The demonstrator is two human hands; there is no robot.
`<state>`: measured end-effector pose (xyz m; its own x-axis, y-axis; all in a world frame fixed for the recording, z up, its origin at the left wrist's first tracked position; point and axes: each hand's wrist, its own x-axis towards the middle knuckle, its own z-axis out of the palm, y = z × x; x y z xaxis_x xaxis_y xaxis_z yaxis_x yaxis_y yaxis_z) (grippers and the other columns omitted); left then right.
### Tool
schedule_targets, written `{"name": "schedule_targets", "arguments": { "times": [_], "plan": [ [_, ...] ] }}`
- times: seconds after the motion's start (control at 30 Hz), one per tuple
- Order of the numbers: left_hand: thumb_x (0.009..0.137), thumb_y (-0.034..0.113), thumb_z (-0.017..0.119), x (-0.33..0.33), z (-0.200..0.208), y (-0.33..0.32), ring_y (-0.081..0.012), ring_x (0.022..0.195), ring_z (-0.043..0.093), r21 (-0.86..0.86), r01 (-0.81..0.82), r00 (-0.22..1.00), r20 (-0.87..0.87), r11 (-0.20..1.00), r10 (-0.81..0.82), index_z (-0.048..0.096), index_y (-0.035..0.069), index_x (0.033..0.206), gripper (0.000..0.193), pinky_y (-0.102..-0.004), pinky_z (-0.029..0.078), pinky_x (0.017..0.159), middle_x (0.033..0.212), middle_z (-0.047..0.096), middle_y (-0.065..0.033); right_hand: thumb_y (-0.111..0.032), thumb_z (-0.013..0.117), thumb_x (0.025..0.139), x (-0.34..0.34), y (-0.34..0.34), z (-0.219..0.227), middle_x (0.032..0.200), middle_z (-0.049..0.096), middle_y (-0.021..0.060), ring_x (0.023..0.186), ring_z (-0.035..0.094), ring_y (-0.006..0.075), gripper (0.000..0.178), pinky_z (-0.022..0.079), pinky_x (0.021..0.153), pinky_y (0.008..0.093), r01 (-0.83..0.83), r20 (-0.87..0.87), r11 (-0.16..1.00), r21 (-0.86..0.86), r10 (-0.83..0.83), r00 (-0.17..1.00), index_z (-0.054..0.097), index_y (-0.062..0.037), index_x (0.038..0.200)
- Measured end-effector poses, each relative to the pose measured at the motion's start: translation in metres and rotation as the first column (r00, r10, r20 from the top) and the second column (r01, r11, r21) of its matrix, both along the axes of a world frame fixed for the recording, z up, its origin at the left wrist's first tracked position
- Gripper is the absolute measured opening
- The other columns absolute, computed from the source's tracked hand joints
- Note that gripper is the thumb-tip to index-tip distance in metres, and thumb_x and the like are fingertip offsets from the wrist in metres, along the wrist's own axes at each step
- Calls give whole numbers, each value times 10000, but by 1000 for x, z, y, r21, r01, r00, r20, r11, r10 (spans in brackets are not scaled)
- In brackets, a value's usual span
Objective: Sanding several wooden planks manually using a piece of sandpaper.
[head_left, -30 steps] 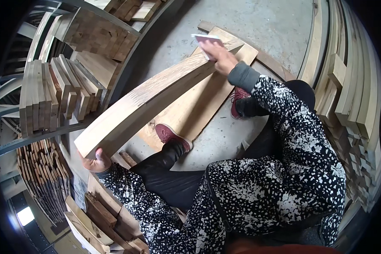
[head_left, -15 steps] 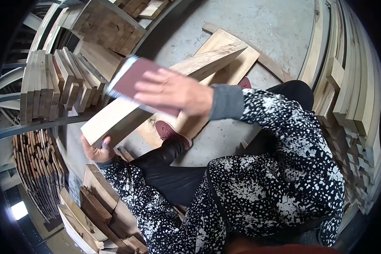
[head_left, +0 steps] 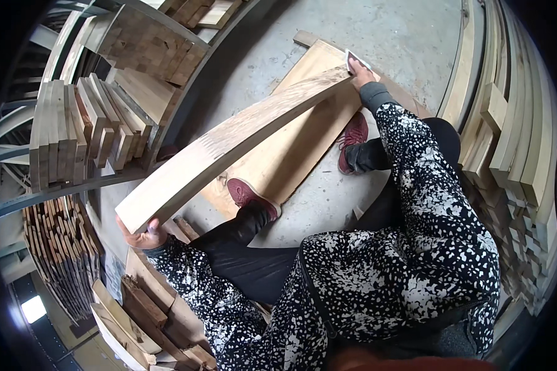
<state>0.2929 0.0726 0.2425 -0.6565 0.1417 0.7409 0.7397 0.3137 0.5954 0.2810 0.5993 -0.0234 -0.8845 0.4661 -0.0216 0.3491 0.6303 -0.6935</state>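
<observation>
A long, thick wooden board (head_left: 220, 142) slants from lower left to upper right before me. Its near part is pale and smooth; its far part shows darker, rougher grain. My left hand (head_left: 143, 235) grips the near end from below, with the thumb up against the end. At the far end, my right hand (head_left: 364, 75) is closed on a folded sheet of sandpaper (head_left: 349, 57), of which only a pale edge shows. The sheet touches the board's far tip, and some of my right fingers are hidden.
A flat wooden panel (head_left: 291, 170) lies on the concrete floor (head_left: 393, 31) below the board, near my shoes. Cut boards (head_left: 62, 133) fill a metal rack on the left, with thin strips (head_left: 62, 253) underneath. Long planks (head_left: 520, 111) are stacked on the right. Offcuts (head_left: 139, 303) lie at lower left.
My right hand has slid the sandpaper from the board's near part to its far tip, its arm now stretched out. My left hand still holds the near end, slightly lower.
</observation>
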Motion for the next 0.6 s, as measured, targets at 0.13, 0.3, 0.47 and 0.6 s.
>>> {"name": "schedule_targets", "arguments": {
  "times": [0.13, 0.3, 0.47, 0.6],
  "plan": [
    [579, 287, 771, 6, 7, 0, -206, 874, 532, 28, -65, 996, 68, 997, 63, 435, -68, 1073, 695, -312, 417, 776, 952, 551, -133, 86, 436, 652, -6, -111, 81, 1280, 334, 151, 1194, 285, 336, 661, 188, 1005, 406, -278, -291, 954, 113, 299, 909, 321, -136, 1265],
    [600, 325, 751, 2, 15, 9, -162, 829, 552, -176, -82, 997, -3, 981, 83, 462, -37, 1058, 651, -279, 429, 756, 897, 581, -89, 31, 512, 693, 47, -237, 239, 1290, 332, 102, 1202, 280, 318, 659, 150, 1009, 474, -661, -601, 716, 225, 636, 485, 298, -182, 1279],
    [621, 380, 723, 13, 19, 36, -137, 783, 566, 7, -125, 990, 61, 992, 125, 479, -19, 1032, 623, -251, 439, 720, 851, 593, -67, -32, 544, 704, 62, -276, 287, 1290, 337, 84, 1200, 296, 300, 618, 182, 998, 479, -745, -635, 541, 389, 744, 209, 329, -184, 1263],
    [624, 419, 707, 19, 18, 25, -136, 777, 573, -131, -103, 994, 31, 986, 108, 489, -16, 1011, 621, -246, 444, 701, 863, 591, -79, -51, 555, 710, 50, -247, 245, 1259, 384, 107, 1181, 331, 303, 573, 228, 989, 441, -641, -574, 587, 494, 774, 265, 365, -130, 1245]
  ]
}}
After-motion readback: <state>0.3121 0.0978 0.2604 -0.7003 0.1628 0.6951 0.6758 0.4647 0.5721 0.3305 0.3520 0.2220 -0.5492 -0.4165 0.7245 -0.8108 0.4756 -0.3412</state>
